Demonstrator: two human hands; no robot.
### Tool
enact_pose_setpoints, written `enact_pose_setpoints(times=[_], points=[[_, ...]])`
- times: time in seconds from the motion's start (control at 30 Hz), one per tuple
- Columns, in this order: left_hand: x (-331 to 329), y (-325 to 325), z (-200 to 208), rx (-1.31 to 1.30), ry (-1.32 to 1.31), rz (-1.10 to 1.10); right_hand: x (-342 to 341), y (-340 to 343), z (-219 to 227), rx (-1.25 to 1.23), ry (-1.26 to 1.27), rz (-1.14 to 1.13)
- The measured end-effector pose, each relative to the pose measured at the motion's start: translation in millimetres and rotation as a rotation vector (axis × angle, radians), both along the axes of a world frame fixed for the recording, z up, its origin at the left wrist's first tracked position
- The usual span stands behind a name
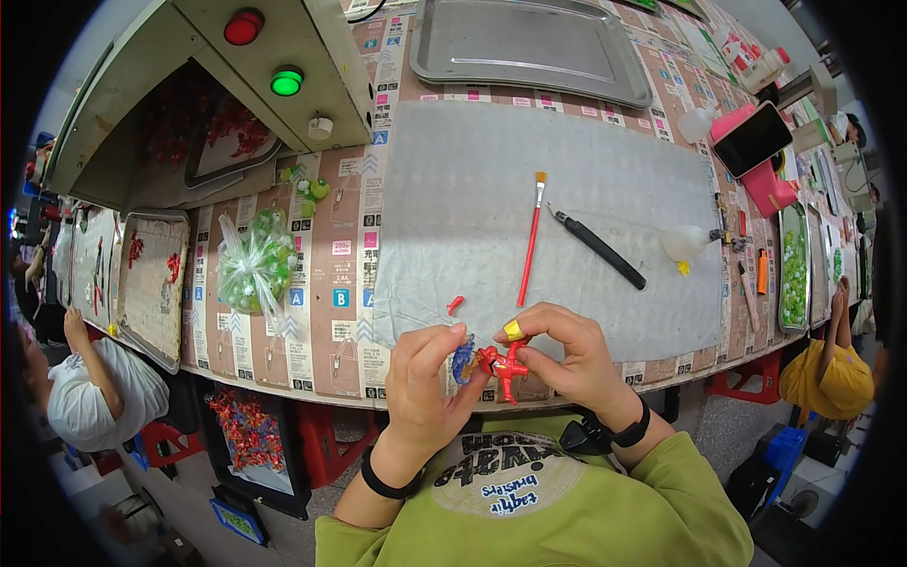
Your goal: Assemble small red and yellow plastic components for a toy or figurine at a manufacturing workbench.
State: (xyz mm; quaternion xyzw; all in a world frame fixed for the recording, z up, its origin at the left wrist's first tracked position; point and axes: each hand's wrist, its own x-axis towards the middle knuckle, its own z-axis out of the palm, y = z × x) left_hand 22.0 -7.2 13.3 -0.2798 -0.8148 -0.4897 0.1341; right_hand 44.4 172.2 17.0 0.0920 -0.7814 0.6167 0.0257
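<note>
Near the table's front edge, my right hand (578, 361) pinches a small red toy figure (508, 373) between thumb and fingers. Yellow tape or a similar yellow wrap covers one of its fingertips. My left hand (418, 373) grips a blue and yellowish part (463, 362) that meets the red figure's left end; whether the two are joined I cannot tell. Just beyond my left fingertips lies a small loose red piece (455, 304) on the grey mat (444, 198). A red-handled paintbrush (531, 248) and a black craft knife (605, 253) rest farther away on that mat.
At far left stands a metal box (331, 76) with red and green lamps; a bag of green-white pieces (257, 265) is before it. A metal tray (529, 42) sits at the back. On the right are a phone (753, 140) and a white bottle (685, 243). Co-workers sit both sides.
</note>
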Motion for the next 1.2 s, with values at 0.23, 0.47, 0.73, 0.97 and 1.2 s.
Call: enact_pose_setpoints(times=[0.23,0.47,0.73,0.97,1.2], points=[[0.2,2.3,3.3,0.021,-0.007,-0.017,0.7,0.5,-1.1,-0.006,-0.133,-0.019],[2.0,6.3,2.5,0.072,-0.014,-0.024,2.9,1.9,-5.1,0.002,-0.136,0.02],[0.0,4.2,2.2,0.112,-0.076,-0.016,2.4,-1.5,-2.6,0.069,-0.138,0.043],[-0.1,-1.6,0.4,0.119,-0.164,-0.072,1.6,-1.8,1.1,0.061,-0.191,0.114],[-9.2,-8.4,16.5,0.045,-0.188,-0.071,1.5,-6.6,5.4,-0.187,-0.322,0.236]])
